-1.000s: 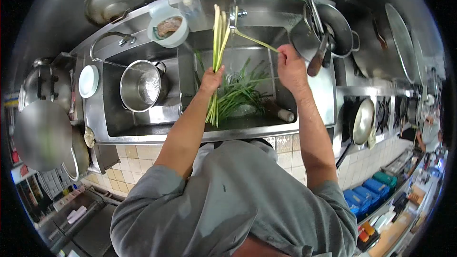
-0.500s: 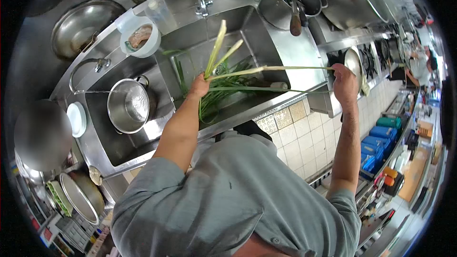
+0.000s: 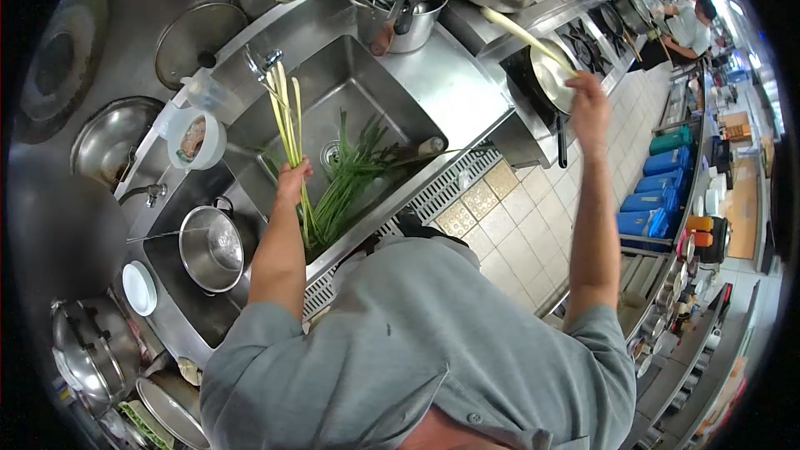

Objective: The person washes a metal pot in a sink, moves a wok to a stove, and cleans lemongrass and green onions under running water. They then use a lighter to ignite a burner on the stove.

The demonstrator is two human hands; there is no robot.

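Note:
A bunch of long stalks [image 3: 283,117], pale yellow at the top and much like lemongrass, stands upright in my left hand [image 3: 292,182], its fingers wrapped round them. Their lower ends run down among long green leaves [image 3: 350,179] lying in the steel sink [image 3: 400,87]. My right hand [image 3: 590,107] is out to the right, far from the sink. It grips a single pale stalk [image 3: 525,40] near one end, and the thick end points up and left over the stove side. A bottle-like white-capped thing [image 3: 431,147] lies at the sink's front edge.
Water runs from a tap [image 3: 148,192] into a steel pot [image 3: 211,248] in the left basin. A white bowl [image 3: 200,143] with food sits behind. A large pot [image 3: 408,37] holds utensils. A pan [image 3: 554,75] stands on the stove; another person [image 3: 690,29] is beyond.
The stalk that was stretched between both hands is now apart in my right hand, raised and swung up. My left hand and its bunch shifted left in view; the head view turned.

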